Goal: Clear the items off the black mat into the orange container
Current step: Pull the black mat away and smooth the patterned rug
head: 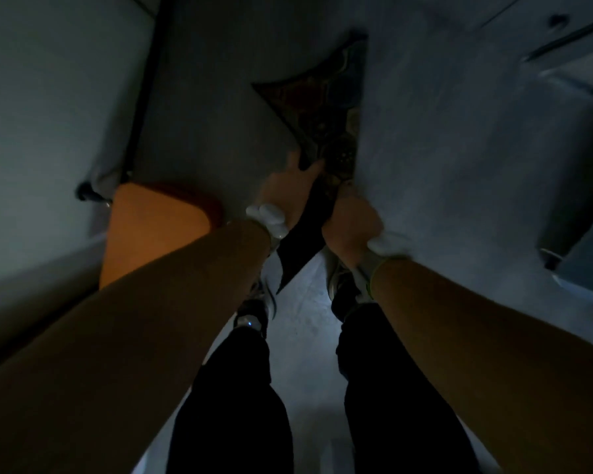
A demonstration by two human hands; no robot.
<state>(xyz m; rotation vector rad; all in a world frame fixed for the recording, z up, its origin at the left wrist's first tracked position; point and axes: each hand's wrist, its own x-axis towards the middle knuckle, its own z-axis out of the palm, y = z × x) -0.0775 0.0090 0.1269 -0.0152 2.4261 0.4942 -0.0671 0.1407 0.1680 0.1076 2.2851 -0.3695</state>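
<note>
Gripping with both hands: left hand (pixel 281 189) and right hand (pixel 348 222) each closed on a side edge of the flat black mat (pixel 307 234), held between them above the floor. Mat's long axis runs away from the body. Square orange plastic container (pixel 154 227) sits left, just beside the left hand, the nearer one. Items on the mat too dim to tell.

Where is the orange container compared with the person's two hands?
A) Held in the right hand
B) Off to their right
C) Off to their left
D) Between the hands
C: the orange container sits left of the left hand and the right hand, which are close together at the dark mat.
</note>
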